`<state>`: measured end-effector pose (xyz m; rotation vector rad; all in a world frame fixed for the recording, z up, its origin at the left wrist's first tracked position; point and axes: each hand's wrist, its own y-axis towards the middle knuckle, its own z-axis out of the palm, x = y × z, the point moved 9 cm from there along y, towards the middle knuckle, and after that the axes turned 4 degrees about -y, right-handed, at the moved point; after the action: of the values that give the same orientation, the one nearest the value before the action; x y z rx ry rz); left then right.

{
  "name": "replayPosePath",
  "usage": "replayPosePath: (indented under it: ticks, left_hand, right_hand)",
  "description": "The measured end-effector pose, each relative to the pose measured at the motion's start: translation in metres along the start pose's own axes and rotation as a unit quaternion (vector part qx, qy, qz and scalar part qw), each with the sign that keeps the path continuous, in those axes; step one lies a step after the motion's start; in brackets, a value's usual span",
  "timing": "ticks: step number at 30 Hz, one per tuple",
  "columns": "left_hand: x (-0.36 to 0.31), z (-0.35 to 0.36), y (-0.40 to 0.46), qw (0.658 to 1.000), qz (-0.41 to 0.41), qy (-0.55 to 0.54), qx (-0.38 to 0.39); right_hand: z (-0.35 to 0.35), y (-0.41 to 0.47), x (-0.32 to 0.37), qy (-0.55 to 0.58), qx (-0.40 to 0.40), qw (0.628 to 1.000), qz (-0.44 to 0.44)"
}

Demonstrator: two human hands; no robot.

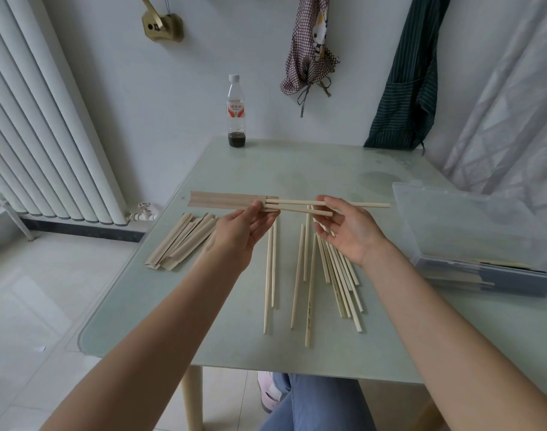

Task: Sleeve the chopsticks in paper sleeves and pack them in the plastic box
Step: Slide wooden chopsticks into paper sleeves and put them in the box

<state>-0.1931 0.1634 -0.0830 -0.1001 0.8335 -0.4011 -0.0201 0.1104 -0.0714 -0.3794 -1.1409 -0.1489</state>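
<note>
My left hand (244,225) pinches the open end of a brown paper sleeve (225,200), held level above the table. A pair of pale wooden chopsticks (300,205) has its tips inside the sleeve's mouth, and my right hand (343,227) grips the pair from the right with thumb and fingers. Several loose chopsticks (334,269) lie spread on the table under my hands. A stack of empty paper sleeves (182,241) lies at the left. The clear plastic box (471,225) stands open at the right, with sleeved pairs along its near side.
The pale green glass table (297,169) has rounded corners and its left edge runs close by the sleeve stack. A plastic bottle (236,112) with dark liquid stands at the far edge. A white radiator is at the left, aprons hang on the wall.
</note>
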Motion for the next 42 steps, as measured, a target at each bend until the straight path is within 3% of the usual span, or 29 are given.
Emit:
replayPosePath:
  ticks: [7,12,17,22,32,42]
  left_hand:
    - [0.000,0.003,-0.002,1.000,0.005,-0.001,0.000]
    - [-0.008,0.000,-0.002,1.000,0.024,-0.010,-0.007]
    - [-0.004,0.009,-0.008,1.000,0.018,-0.011,-0.004]
    - [-0.003,0.014,-0.015,1.000,0.018,-0.009,-0.005]
    - [0.016,0.037,-0.029,1.000,0.020,0.003,0.023]
    - [0.066,0.103,-0.043,0.998,0.000,0.019,0.068]
  right_hand:
    - [0.002,-0.002,-0.002,-0.010,0.007,1.000,0.000]
    - [-0.020,-0.005,0.010,0.038,-0.057,0.997,-0.032]
    - [-0.015,-0.009,0.013,0.019,-0.030,0.999,-0.031]
    - [-0.042,-0.021,0.028,0.062,-0.106,0.989,-0.077]
    - [-0.072,-0.047,0.041,-0.038,-0.104,0.990,-0.084]
    - [-0.104,-0.072,0.067,-0.125,-0.123,0.976,-0.128]
